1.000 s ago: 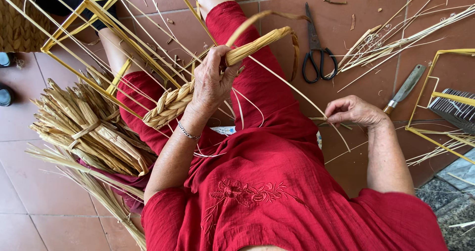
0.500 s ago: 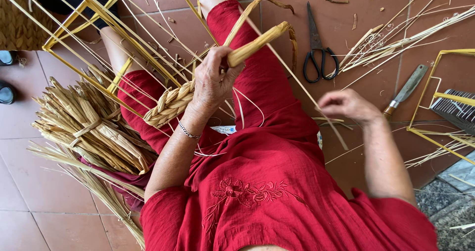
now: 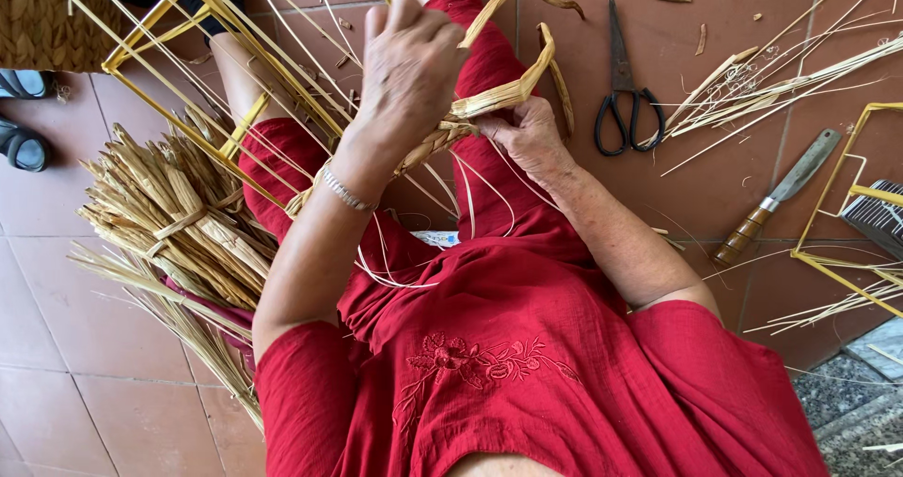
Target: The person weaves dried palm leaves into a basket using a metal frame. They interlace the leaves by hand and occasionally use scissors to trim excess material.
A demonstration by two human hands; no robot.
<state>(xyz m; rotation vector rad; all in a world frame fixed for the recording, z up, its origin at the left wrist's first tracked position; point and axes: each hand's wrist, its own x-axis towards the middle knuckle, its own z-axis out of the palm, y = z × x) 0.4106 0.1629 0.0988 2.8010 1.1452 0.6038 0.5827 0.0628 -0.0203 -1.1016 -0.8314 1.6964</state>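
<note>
Braiding is the step in hand, by the look of it: the left hand (image 3: 406,63) lies over the straw braid (image 3: 428,143) above the lap, its fingers curled down on the plaited part, while the right hand (image 3: 529,136) pinches the flat loose strips (image 3: 513,89) at the working end between thumb and fingertips. Those strips arch up and over in a loop above both hands. The braid runs slantwise across the red-clad thighs, its lower end toward the left knee. My judgement is that the next move calls for folding one strip across the others and pulling it snug, with the left hand keeping the finished part from slackening.

A yellow frame (image 3: 202,39) strung with thin strands leans over the left leg, and its strands cross close under the braid, so a loose strip could catch there. A bundle of straw (image 3: 174,214) lies on the tiled floor (image 3: 75,364) beside that leg. Black scissors (image 3: 625,101) and a wooden-handled knife (image 3: 776,195) lie on the floor to the right, apart from the hands, with scattered stalks (image 3: 752,91) near them. Dark sandals (image 3: 23,138) sit at the left edge.
</note>
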